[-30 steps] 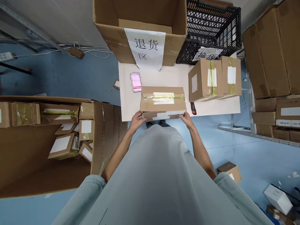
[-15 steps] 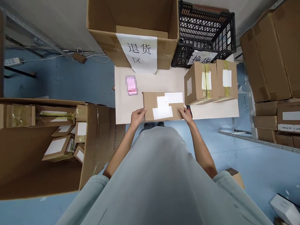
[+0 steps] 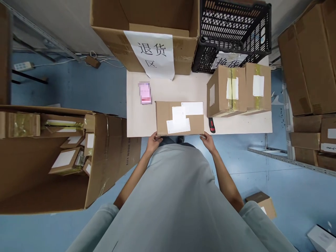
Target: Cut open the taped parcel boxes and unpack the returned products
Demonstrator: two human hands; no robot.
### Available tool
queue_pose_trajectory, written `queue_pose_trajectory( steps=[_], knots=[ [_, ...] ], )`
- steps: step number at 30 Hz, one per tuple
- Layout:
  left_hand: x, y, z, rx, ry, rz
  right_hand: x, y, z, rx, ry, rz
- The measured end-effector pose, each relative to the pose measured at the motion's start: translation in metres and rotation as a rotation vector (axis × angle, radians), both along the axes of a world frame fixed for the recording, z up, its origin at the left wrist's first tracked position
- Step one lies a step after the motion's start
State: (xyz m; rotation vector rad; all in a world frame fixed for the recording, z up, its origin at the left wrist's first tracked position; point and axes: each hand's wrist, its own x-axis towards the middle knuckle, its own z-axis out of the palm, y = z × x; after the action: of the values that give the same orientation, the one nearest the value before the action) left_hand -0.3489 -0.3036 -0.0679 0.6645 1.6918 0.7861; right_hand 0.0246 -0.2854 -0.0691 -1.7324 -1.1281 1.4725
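Observation:
A flat cardboard box (image 3: 162,113) with white labels on top lies at the front edge of the white table (image 3: 181,89). My left hand (image 3: 154,142) pinches its near left corner, the fingertips partly under the edge. At the near right corner, my right hand (image 3: 208,141) grips the same box between thumb and fingers. Just right of the box lies a utility knife (image 3: 211,125), black and red. A blurred pink item (image 3: 145,93) is on the table to the left.
Two taped boxes (image 3: 223,94) stand on the table's right. Behind are a large open carton (image 3: 110,43) with a paper sign and a black plastic crate (image 3: 258,45). On my left, another big carton (image 3: 101,164) holds several small boxes. Shelving with cartons (image 3: 306,136) is at right.
Both hands have slid from the box's left and right sides down to its near corners. The knife, partly covered by my right hand before, now shows fully.

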Motion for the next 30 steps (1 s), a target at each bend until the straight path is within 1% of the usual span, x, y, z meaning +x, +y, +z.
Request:
queue_pose_trajectory(
  steps=[3, 7, 10, 12, 15, 19, 21, 23, 24, 26, 28, 30],
  knots=[
    [0.006, 0.001, -0.001, 0.003, 0.007, 0.012, -0.006, -0.002, 0.000, -0.002, 0.009, -0.025],
    [0.008, 0.006, 0.002, 0.008, 0.023, 0.027, -0.007, 0.003, 0.002, -0.001, -0.010, -0.049],
    [0.009, 0.007, 0.007, 0.021, 0.028, 0.028, -0.006, 0.008, 0.005, 0.003, -0.029, -0.067],
    [0.009, 0.008, 0.013, 0.040, 0.025, 0.026, -0.006, 0.011, 0.009, 0.018, -0.059, -0.072],
    [0.006, 0.010, 0.027, 0.073, 0.021, 0.024, -0.004, 0.020, 0.025, 0.075, -0.130, -0.125],
    [-0.001, 0.024, 0.053, 0.230, 0.087, 0.033, -0.004, 0.041, 0.059, 0.176, -0.157, -0.232],
    [-0.006, 0.036, 0.065, 0.311, 0.163, 0.027, -0.006, 0.055, 0.077, 0.236, -0.183, -0.242],
    [-0.011, 0.048, 0.072, 0.342, 0.233, 0.006, -0.009, 0.070, 0.088, 0.276, -0.228, -0.213],
    [-0.012, 0.053, 0.074, 0.334, 0.256, -0.002, -0.010, 0.076, 0.091, 0.277, -0.257, -0.191],
    [-0.014, 0.059, 0.074, 0.278, 0.263, -0.004, -0.013, 0.084, 0.090, 0.253, -0.328, -0.149],
    [-0.013, 0.059, 0.070, 0.223, 0.237, 0.007, -0.014, 0.086, 0.084, 0.223, -0.379, -0.124],
    [-0.011, 0.053, 0.066, 0.211, 0.220, 0.012, -0.013, 0.081, 0.077, 0.216, -0.379, -0.106]
  ],
)
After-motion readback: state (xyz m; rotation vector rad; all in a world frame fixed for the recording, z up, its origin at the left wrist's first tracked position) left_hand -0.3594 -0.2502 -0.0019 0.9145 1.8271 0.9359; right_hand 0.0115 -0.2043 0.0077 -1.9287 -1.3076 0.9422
